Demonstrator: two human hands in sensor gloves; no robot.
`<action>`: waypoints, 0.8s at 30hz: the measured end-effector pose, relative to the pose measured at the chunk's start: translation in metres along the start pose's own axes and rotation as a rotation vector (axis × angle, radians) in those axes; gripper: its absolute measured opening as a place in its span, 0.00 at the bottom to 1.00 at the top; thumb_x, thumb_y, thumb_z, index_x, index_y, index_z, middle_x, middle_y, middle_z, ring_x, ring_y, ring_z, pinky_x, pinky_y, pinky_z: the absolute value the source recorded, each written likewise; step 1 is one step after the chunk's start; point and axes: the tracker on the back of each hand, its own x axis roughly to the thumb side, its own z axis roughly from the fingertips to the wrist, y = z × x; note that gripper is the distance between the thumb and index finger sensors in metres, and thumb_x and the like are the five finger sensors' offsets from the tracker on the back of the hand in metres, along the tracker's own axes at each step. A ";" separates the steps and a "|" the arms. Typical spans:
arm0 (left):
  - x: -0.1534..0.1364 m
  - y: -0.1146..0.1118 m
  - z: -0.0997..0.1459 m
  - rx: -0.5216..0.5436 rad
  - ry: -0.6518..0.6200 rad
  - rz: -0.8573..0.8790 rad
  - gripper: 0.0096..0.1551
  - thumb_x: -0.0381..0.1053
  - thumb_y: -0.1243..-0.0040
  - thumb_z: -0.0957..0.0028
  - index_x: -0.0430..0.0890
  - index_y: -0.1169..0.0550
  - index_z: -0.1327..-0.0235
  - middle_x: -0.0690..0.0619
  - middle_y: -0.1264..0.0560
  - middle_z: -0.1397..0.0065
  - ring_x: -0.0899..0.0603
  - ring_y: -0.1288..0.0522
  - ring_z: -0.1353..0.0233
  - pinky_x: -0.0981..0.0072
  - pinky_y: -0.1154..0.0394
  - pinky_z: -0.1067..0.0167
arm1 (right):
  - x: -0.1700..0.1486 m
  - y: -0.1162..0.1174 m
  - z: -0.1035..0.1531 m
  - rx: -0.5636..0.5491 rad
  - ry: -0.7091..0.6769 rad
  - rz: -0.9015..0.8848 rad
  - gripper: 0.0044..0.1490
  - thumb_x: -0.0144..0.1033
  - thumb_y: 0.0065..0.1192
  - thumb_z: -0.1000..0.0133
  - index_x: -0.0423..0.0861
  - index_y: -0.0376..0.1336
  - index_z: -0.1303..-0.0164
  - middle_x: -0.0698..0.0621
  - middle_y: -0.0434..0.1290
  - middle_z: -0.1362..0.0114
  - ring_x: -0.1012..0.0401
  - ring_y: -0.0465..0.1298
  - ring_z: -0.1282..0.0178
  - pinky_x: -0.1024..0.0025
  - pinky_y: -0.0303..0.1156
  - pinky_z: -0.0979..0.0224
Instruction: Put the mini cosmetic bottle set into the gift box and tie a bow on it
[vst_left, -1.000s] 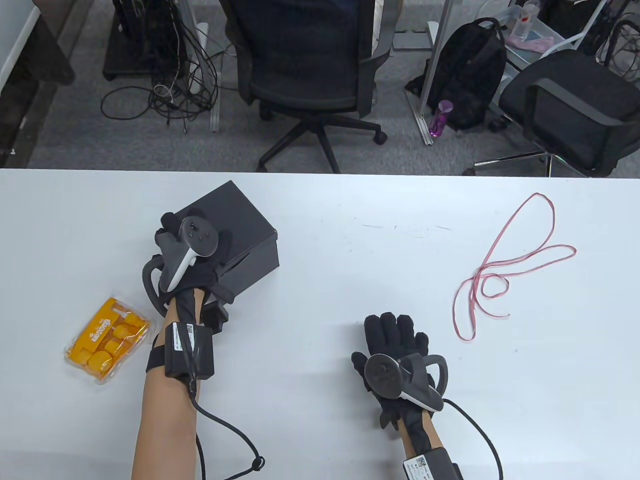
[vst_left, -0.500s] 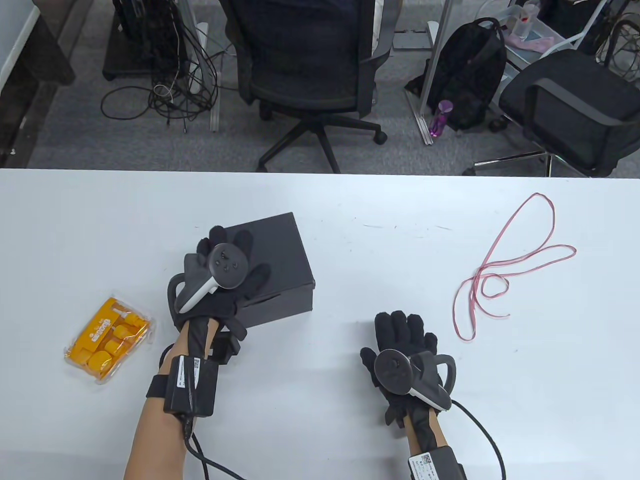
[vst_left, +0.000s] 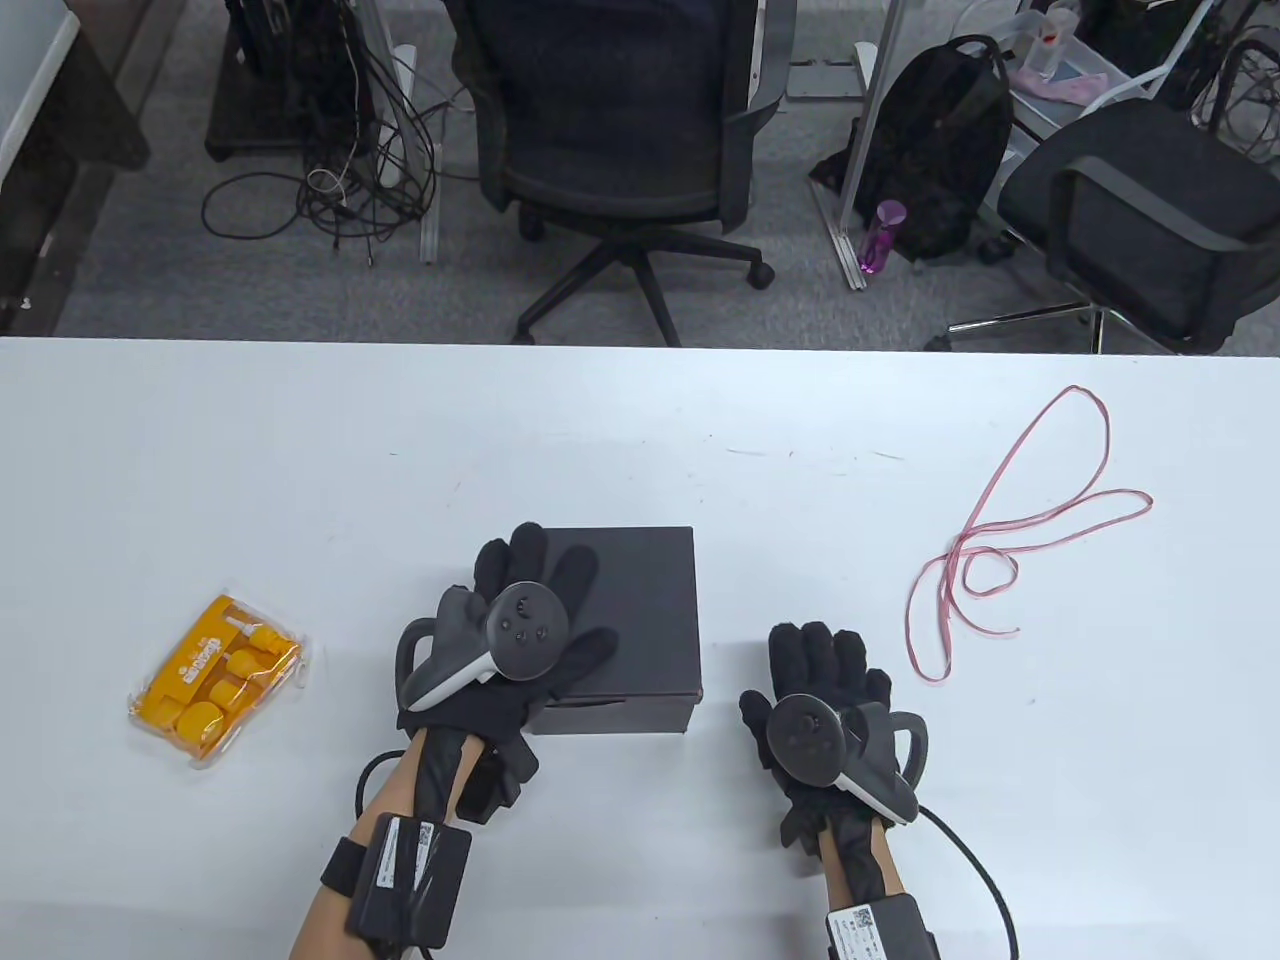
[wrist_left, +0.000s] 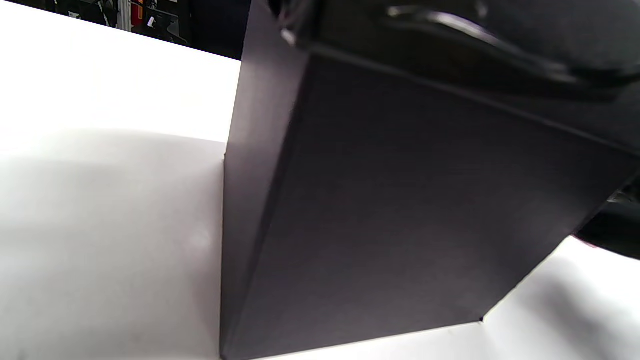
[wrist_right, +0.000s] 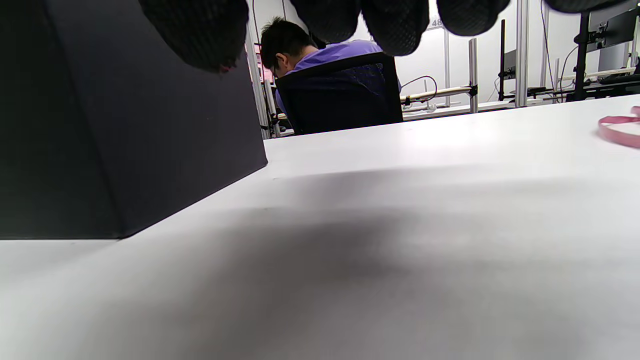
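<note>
So since a second ago the matte black cardboard gift box has been dragged from the far left toward the middle near edge and squared up, with the left hand riding along on it. The right hand crept forward a bit too.

Table view: left hand lies spread flat on the box lid, fingers straight, not curled round anything. Right hand rests flat on the white table just beside the box's right side, fingers relaxed and empty. The orange mini cosmetic bottle set in its clear plastic pack sits well off to the left, still outside the closed box. A thin pink ribbon lies looped well to the right. Nothing sits between pack and box. Beyond the table: black office chairs, a black backpack, a purple bottle, tangled cables.

Left wrist view: basically all box, blurry, with the glove only a dark smear along the top, so finger detail is hard to make out.

Right wrist view: box corner fills the left, gloved fingertips hang from the top and are cut off, a bit of ribbon at the right edge, and a person in a purple shirt behind a chair.
</note>
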 end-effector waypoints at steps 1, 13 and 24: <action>0.003 -0.002 0.004 0.002 -0.007 0.001 0.51 0.76 0.65 0.42 0.57 0.58 0.10 0.38 0.70 0.14 0.19 0.61 0.15 0.14 0.49 0.28 | 0.000 0.000 0.000 0.000 0.000 0.003 0.48 0.44 0.53 0.35 0.27 0.44 0.17 0.21 0.49 0.19 0.23 0.47 0.26 0.15 0.49 0.37; 0.018 -0.018 0.038 0.026 -0.041 0.017 0.50 0.77 0.63 0.42 0.58 0.56 0.09 0.39 0.68 0.12 0.19 0.61 0.14 0.15 0.49 0.27 | -0.006 -0.005 0.003 -0.028 0.024 0.027 0.47 0.44 0.53 0.35 0.27 0.45 0.17 0.21 0.49 0.19 0.23 0.48 0.26 0.16 0.50 0.37; 0.013 -0.024 0.045 0.155 -0.082 0.135 0.48 0.74 0.57 0.40 0.56 0.49 0.09 0.40 0.63 0.11 0.19 0.55 0.15 0.16 0.45 0.28 | -0.010 -0.010 0.007 -0.070 0.035 -0.101 0.44 0.40 0.51 0.34 0.26 0.46 0.17 0.21 0.51 0.19 0.23 0.50 0.26 0.17 0.52 0.37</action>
